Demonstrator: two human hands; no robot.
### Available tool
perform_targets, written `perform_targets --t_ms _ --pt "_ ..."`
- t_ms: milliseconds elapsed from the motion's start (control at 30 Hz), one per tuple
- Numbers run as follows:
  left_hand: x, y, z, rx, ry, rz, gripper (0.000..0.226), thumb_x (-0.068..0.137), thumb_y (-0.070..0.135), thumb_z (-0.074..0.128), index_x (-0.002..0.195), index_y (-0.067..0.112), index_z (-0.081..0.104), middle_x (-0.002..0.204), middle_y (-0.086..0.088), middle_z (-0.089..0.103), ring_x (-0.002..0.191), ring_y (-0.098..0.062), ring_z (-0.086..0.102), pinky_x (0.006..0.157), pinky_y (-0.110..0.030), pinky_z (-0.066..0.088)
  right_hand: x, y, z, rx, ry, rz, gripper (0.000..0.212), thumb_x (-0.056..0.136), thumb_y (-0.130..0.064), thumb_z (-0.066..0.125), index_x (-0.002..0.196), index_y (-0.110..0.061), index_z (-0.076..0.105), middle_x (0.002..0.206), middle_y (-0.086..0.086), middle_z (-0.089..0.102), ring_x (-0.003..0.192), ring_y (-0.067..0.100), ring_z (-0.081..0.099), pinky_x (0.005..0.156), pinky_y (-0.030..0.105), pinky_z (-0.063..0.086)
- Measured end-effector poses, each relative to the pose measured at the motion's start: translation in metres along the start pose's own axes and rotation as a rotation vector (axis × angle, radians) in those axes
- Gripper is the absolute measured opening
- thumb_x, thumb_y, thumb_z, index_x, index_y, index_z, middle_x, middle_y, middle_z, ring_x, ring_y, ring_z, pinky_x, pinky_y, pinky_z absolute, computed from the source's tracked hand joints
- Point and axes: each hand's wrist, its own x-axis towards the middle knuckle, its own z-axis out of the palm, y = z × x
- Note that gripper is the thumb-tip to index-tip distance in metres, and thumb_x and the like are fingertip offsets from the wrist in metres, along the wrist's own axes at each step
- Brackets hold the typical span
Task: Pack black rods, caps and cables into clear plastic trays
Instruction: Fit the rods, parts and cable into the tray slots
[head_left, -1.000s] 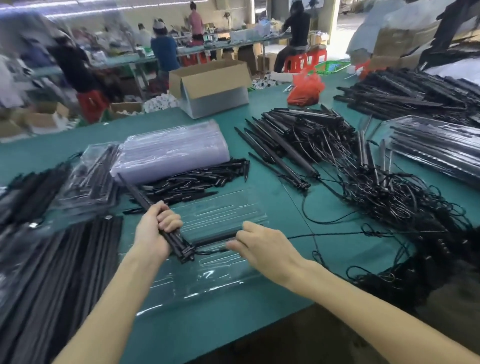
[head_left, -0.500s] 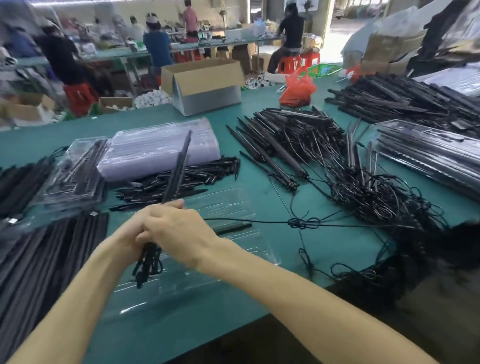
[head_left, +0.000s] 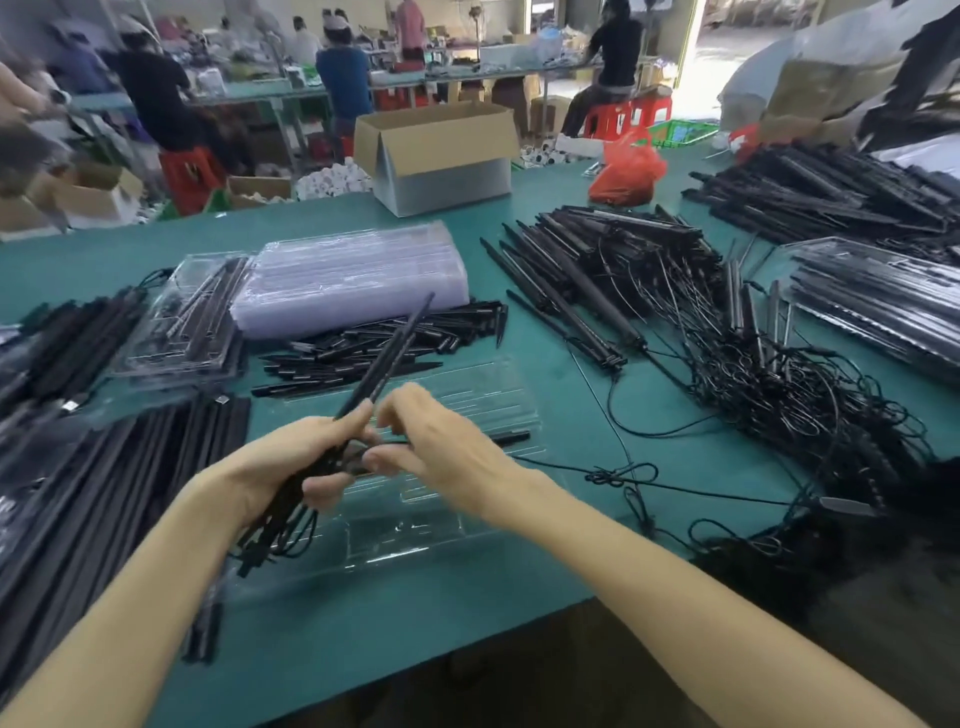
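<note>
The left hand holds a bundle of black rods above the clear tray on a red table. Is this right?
Not quite. The head view shows that the table is green, not red. The left hand does hold the bundle of black rods above the clear tray.

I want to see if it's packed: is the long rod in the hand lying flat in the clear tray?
No, the left hand grips the long black rod, which points up tilted above the clear tray.
</note>
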Motion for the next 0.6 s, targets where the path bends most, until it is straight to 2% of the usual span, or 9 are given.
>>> perform_targets --t_ms 67,133,200,267,367,433,533,600 --pt "0.002 0.0 -0.003 -0.009 0.003 0.047 0.037 0.09 0.042 0.075 0.08 0.012 0.056 0.06 -0.004 0.03 0.031 -0.007 0.025 0.036 -0.018 0.03 -0.014 0.018 -0.015 -0.139 -0.003 0.034 0.022 0.101 -0.029 0.057 0.109 -0.008 0.055 0.107 0.002 0.053 0.082 0.023 0.058 0.077 0.038 0.048" --pt "0.003 0.003 -0.01 -0.108 0.088 0.078 0.036 0.084 0.032 0.081 0.075 0.019 0.048 0.058 0.003 0.027 0.033 -0.005 0.022 0.034 -0.016 0.027 -0.034 0.035 -0.027 -0.27 -0.083 0.08 0.024 0.105 -0.03 0.048 0.109 -0.008 0.059 0.105 0.002 0.059 0.085 0.023 0.061 0.08 0.04 0.051" --pt "0.003 0.007 -0.014 -0.236 0.208 0.129 0.033 0.082 0.026 0.076 0.077 0.02 0.044 0.054 0.008 0.027 0.033 -0.002 0.021 0.032 -0.016 0.024 -0.057 0.048 -0.036 -0.391 -0.177 0.111 0.021 0.108 -0.026 0.044 0.114 -0.011 0.057 0.104 0.0 0.061 0.088 0.022 0.063 0.079 0.04 0.052" --pt "0.005 0.014 -0.013 -0.396 0.307 0.194 0.026 0.085 0.023 0.069 0.078 0.017 0.045 0.052 0.009 0.027 0.032 -0.001 0.022 0.031 -0.016 0.022 -0.075 0.055 -0.044 -0.46 -0.203 0.1 0.017 0.106 -0.017 0.048 0.121 -0.015 0.055 0.11 -0.005 0.059 0.094 0.019 0.062 0.08 0.037 0.053" --pt "0.006 0.021 -0.012 -0.628 0.421 0.249 0.029 0.099 0.017 0.056 0.075 0.016 0.04 0.05 0.008 0.028 0.031 -0.002 0.022 0.033 -0.016 0.02 -0.079 0.053 -0.055 -0.337 -0.128 0.163 0.023 0.105 -0.031 0.05 0.123 -0.021 0.057 0.111 -0.011 0.056 0.098 0.012 0.058 0.084 0.031 0.05" --pt "0.006 0.025 -0.009 -0.706 0.459 0.27 0.033 0.104 0.015 0.05 0.073 0.017 0.038 0.049 0.008 0.028 0.031 -0.003 0.022 0.033 -0.016 0.02 -0.075 0.052 -0.058 -0.33 -0.116 0.23 0.026 0.104 -0.034 0.048 0.124 -0.02 0.059 0.11 -0.008 0.057 0.096 0.017 0.06 0.086 0.035 0.05" --pt "0.002 0.028 -0.008 -0.607 0.485 0.288 0.029 0.101 0.018 0.057 0.075 0.014 0.044 0.051 0.007 0.032 0.033 -0.004 0.023 0.033 -0.018 0.022 -0.064 0.049 -0.062 -0.279 -0.082 0.267 0.024 0.103 -0.027 0.054 0.116 -0.012 0.066 0.099 -0.001 0.058 0.091 0.022 0.058 0.085 0.038 0.048" --pt "-0.002 0.027 -0.004 -0.421 0.428 0.26 0.028 0.094 0.031 0.067 0.089 0.006 0.056 0.055 0.006 0.036 0.036 -0.006 0.025 0.035 -0.02 0.026 -0.049 0.037 -0.067 -0.21 0.007 0.213 0.019 0.1 -0.021 0.059 0.11 -0.007 0.069 0.093 0.004 0.06 0.086 0.024 0.058 0.082 0.038 0.047"
